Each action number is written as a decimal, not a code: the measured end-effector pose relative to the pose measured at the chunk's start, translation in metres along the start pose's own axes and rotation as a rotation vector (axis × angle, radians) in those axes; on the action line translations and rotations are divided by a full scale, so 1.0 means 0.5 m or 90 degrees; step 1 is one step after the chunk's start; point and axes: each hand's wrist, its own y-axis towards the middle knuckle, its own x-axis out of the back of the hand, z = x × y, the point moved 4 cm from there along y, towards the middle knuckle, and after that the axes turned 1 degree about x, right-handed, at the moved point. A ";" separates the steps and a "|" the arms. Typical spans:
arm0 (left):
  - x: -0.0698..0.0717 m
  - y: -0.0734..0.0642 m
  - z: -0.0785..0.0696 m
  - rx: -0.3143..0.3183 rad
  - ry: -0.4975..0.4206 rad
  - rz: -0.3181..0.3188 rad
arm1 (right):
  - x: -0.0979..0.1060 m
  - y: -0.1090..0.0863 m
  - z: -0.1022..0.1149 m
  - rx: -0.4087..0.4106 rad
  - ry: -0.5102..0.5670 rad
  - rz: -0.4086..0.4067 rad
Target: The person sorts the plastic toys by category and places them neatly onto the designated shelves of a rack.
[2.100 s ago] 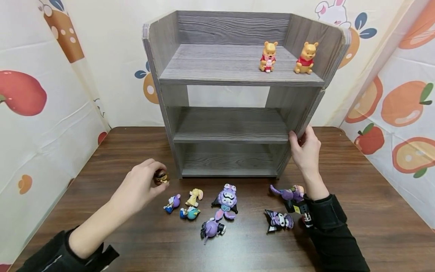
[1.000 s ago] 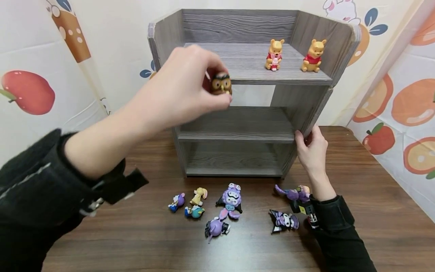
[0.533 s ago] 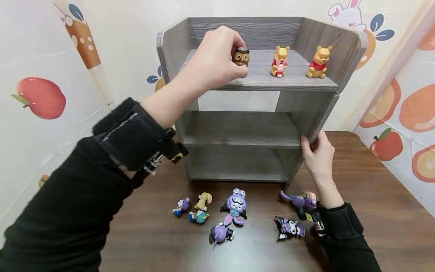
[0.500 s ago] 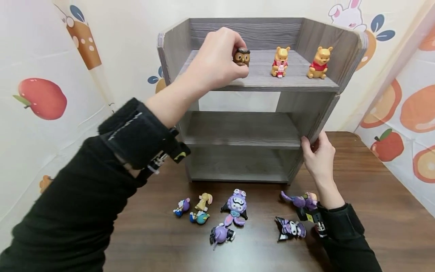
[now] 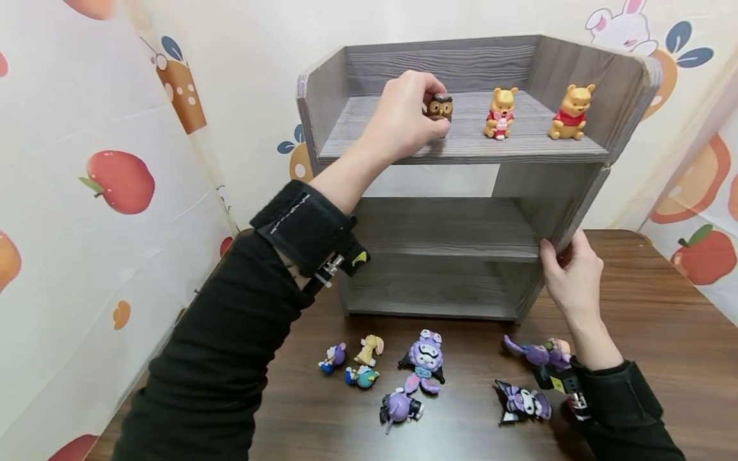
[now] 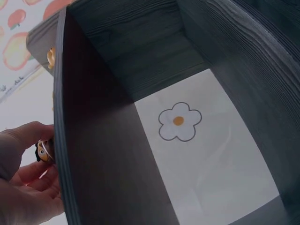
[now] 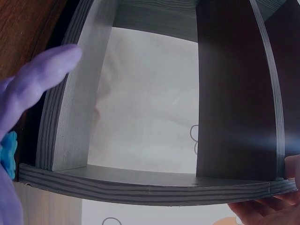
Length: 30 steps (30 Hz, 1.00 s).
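Brown owl figurine (image 5: 440, 107) pinched in left fingers (image 5: 429, 121); right fingers (image 5: 548, 256) grip shelf (image 5: 461, 150).

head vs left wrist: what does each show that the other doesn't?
Head only: the whole grey shelf unit, two yellow bear figures on its top board, the right hand gripping the right side panel, the brown table and the purple figures lying on it.

Left wrist only: the white backdrop with a flower print seen through the unit's open back, and the underside of the boards close up.

Both: the left hand pinching the owl figure at the top board; in the wrist view only a sliver of the owl shows past the board's edge.
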 end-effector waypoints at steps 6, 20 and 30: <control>-0.012 0.008 0.007 -0.002 -0.014 -0.003 | 0.006 0.000 -0.002 -0.005 -0.008 0.002; -0.017 0.020 0.018 -0.006 -0.030 -0.010 | 0.001 0.006 0.002 0.004 0.002 0.005; -0.025 0.016 0.026 -0.005 -0.001 -0.004 | 0.000 0.001 -0.006 0.002 0.009 0.016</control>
